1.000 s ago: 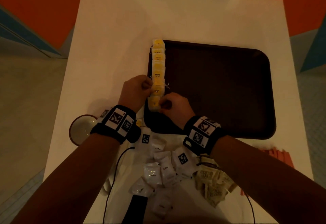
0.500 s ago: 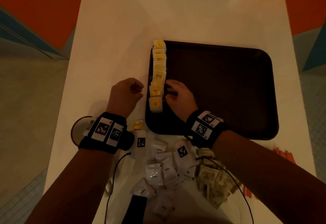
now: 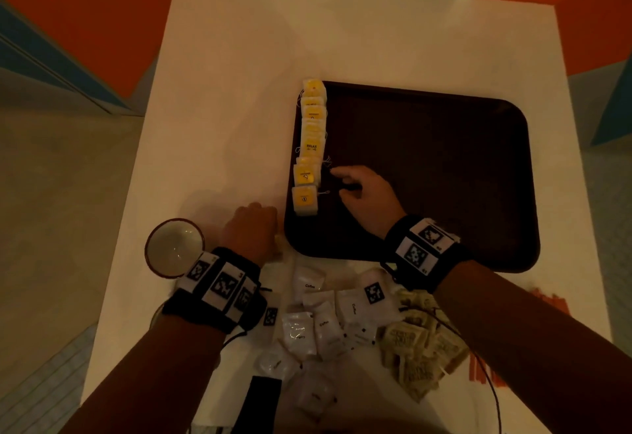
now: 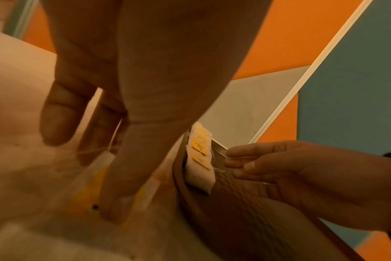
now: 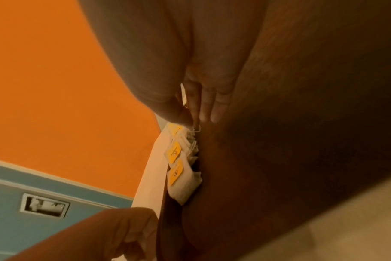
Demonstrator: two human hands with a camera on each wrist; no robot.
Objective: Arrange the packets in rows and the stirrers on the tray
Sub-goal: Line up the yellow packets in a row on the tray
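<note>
Pinching a tea bag string [image 5: 195,129] between thumb and forefinger, your right hand [image 3: 367,194] sits over the brown tray [image 3: 444,167] beside the yellow tea bag row [image 3: 309,146] along its left edge, while your left hand [image 3: 251,233] rests loosely curled on the table [image 3: 239,91], holding nothing.

white bench [image 3: 239,67] bearing dark brown tray [image 3: 444,173], red-rimmed bowl [image 3: 175,247] at left, white coffee packets [image 3: 328,327] and tan packets [image 3: 417,351] piled at near edge, orange stirrers [image 3: 550,303] at right.
</note>
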